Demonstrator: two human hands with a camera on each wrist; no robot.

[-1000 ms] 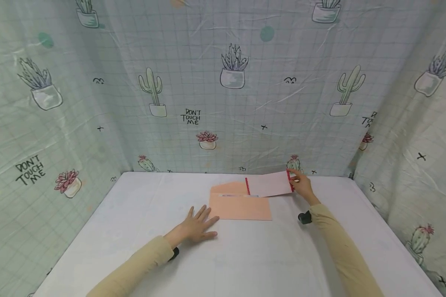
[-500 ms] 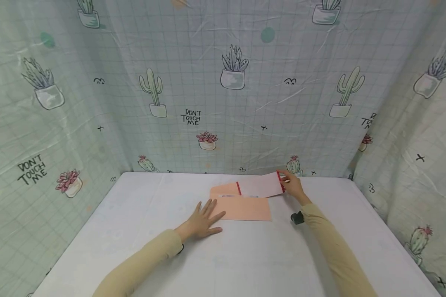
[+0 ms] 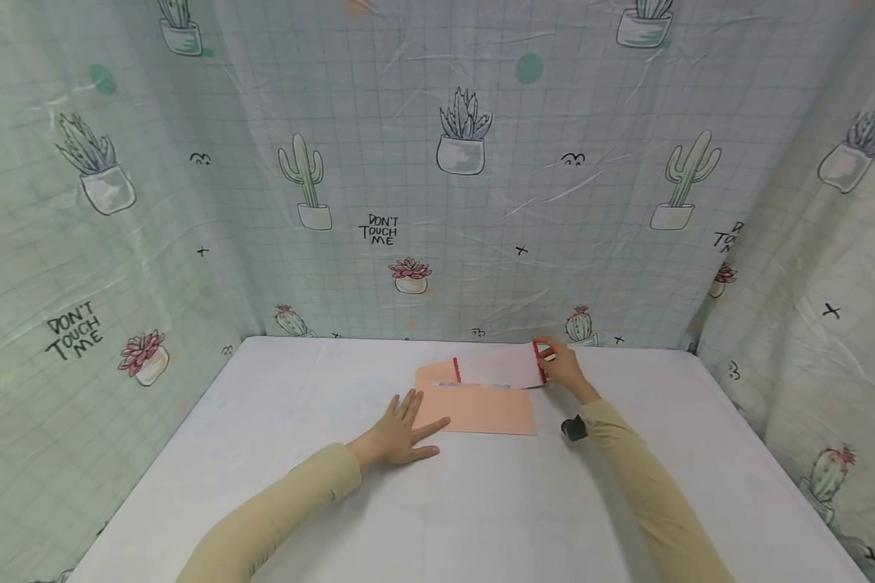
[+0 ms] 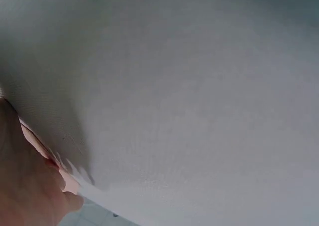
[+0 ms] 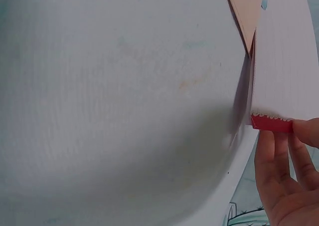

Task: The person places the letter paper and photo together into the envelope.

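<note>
A peach envelope [image 3: 488, 411] lies on the white table, its flap [image 3: 433, 372] folded open toward the back. Over the flap and just behind the envelope's mouth is a pale pink card [image 3: 494, 364] with red scalloped strips at both ends. My right hand [image 3: 565, 371] pinches the card's right end; in the right wrist view the thumb lies on the red strip [image 5: 271, 122] with fingers beneath. With fingers spread, my left hand [image 3: 397, 433] rests on the envelope's left side. Whether the card's lower edge is inside the envelope, I cannot tell.
The white table [image 3: 481, 510] reaches back to a hanging cloth [image 3: 379, 291] printed with cacti, which also surrounds both sides. A dark wrist camera [image 3: 574, 428] sits under the right wrist.
My right hand has carried the card leftward, covering more of the envelope's flap. My left hand has slid slightly right and up, farther onto the envelope.
</note>
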